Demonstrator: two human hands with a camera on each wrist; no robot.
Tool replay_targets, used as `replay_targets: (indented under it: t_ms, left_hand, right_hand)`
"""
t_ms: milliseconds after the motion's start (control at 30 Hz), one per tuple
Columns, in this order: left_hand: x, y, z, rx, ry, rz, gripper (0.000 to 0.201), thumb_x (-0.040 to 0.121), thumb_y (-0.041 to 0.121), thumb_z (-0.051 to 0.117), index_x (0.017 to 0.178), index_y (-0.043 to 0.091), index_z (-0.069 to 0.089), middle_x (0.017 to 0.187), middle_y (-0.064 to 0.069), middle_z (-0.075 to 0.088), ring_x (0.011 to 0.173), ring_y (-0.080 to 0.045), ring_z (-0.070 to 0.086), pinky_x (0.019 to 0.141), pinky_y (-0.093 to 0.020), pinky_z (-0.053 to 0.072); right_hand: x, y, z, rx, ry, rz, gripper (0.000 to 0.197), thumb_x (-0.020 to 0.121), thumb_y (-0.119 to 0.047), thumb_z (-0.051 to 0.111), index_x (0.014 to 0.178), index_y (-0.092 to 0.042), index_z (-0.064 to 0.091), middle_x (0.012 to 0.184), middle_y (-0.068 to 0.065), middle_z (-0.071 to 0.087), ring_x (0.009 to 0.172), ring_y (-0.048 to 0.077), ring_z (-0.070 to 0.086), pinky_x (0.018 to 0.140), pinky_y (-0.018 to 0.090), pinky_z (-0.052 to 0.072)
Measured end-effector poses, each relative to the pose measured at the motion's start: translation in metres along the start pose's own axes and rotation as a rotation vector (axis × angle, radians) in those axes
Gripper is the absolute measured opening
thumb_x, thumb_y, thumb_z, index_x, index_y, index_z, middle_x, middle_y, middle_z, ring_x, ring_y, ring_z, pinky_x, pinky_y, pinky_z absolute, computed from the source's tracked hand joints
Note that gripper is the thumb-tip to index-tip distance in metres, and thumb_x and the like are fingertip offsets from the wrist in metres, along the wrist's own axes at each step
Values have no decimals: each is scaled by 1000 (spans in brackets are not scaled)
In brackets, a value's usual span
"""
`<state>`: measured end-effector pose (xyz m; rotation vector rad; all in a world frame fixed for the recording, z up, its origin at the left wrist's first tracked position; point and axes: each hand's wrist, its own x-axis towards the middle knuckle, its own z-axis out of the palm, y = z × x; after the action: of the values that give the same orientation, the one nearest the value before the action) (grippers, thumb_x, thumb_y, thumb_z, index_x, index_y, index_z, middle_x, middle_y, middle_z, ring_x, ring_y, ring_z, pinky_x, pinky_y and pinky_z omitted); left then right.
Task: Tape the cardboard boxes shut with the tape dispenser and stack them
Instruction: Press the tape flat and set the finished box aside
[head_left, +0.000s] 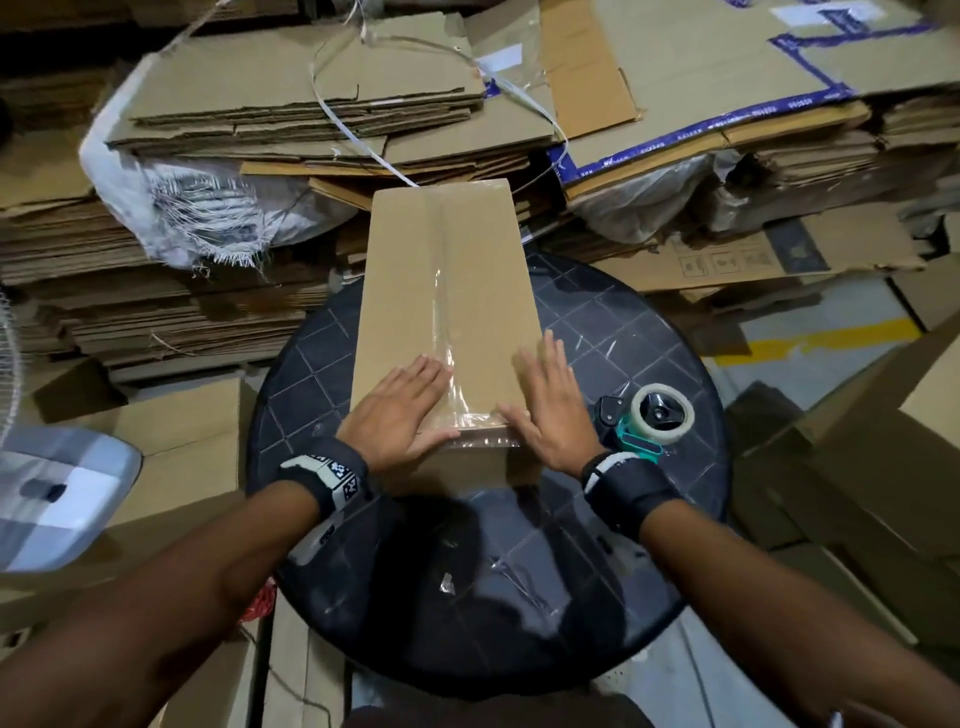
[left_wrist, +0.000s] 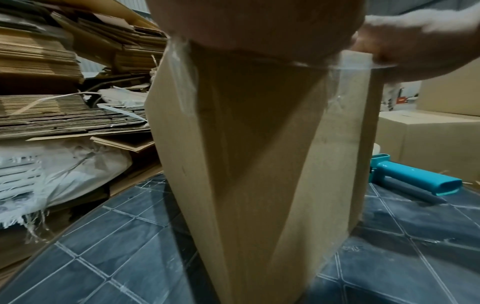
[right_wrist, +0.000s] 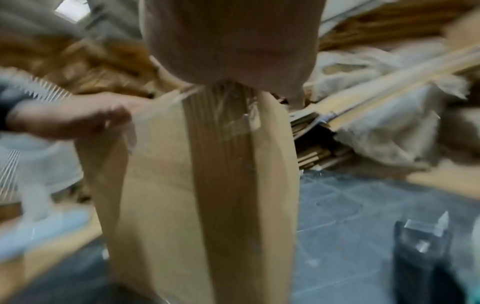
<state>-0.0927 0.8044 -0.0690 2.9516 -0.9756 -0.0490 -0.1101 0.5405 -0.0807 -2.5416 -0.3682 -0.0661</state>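
Both hands — left hand (head_left: 402, 410) and right hand (head_left: 551, 402) — press flat, fingers spread, on the cardboard box (head_left: 447, 291) at frame centre on the bench (head_left: 623, 332); clear tape (head_left: 451, 332) covers its seam, tape dispenser (head_left: 652, 415) lies at right — stacking remains.

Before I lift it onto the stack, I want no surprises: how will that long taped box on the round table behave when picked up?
The box probably lifts stiffly: its flaps lie flat under clear tape. Its far end overhangs the table, so it may tip if grabbed only at the near end, where the left hand and right hand lie flat. Weight cannot be judged.
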Motion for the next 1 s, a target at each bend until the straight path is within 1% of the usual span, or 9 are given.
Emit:
replay_targets:
  t_ms: [67,133,333,433,567,667,800,900,1000]
  left_hand:
    - [2,2,2,60,-15,3,103,87,85,6,159,12,17,165,-10,17,154,-26,12,124,-44,15]
    - [4,3,4,109,-10,14,102,86,84,8,159,13,15,165,-12,17,154,-27,12,125,-45,15]
    - [-2,-7,7,206,7,59,104,85,85,14,158,12,1,166,-15,7,154,-31,7,123,-53,16]
    - [-14,-24,5,182,38,68,101,89,83,17,158,11,14,164,-17,16,152,-31,16,120,-53,17]
    - [-22,-23,10,68,89,20,90,97,74,17,151,6,38,158,-15,36,147,-30,32,121,-48,26]
    - [-23,-19,14,16,128,-31,92,96,75,16,148,5,44,155,-16,41,145,-31,37,119,-48,30]
    - [-22,-20,15,41,140,-47,95,93,79,15,147,7,46,154,-16,42,143,-32,39,117,-49,29]
    - [-20,-21,19,59,105,-77,98,89,82,18,152,10,38,159,-14,33,148,-30,30,120,-49,23]
    - [-18,-21,20,120,93,-82,99,89,83,19,152,9,36,159,-15,34,147,-31,31,119,-49,24]
  right_hand:
    - [6,11,-4,-281,-95,-206,99,86,-85,18,157,-17,24,167,19,-4,154,35,-6,123,57,8]
    - [14,14,-9,-442,-192,-288,106,81,-90,12,156,-16,27,166,20,3,154,37,-1,121,61,16]
    - [18,9,-13,-522,-272,-246,109,75,-87,42,158,-20,21,166,20,0,153,39,-3,122,58,10]
    - [16,8,-15,-458,-234,-231,106,75,-91,29,156,-22,25,166,21,4,153,40,1,121,60,14]
    - [9,4,-9,-310,-124,-189,86,90,-79,13,151,-24,38,166,18,10,154,35,3,122,55,15]
    - [5,-2,10,-85,106,-5,66,101,-62,21,138,-19,55,163,17,26,153,31,14,123,47,20]
    - [8,-25,39,296,602,311,35,100,-28,45,120,-8,66,143,16,54,142,28,41,114,40,35]
    - [19,-44,44,761,919,651,23,99,-20,53,114,-9,67,130,15,65,119,21,59,98,18,47]
    - [28,-41,48,877,1119,738,26,94,-28,57,107,-9,68,105,13,72,93,22,65,85,31,53]
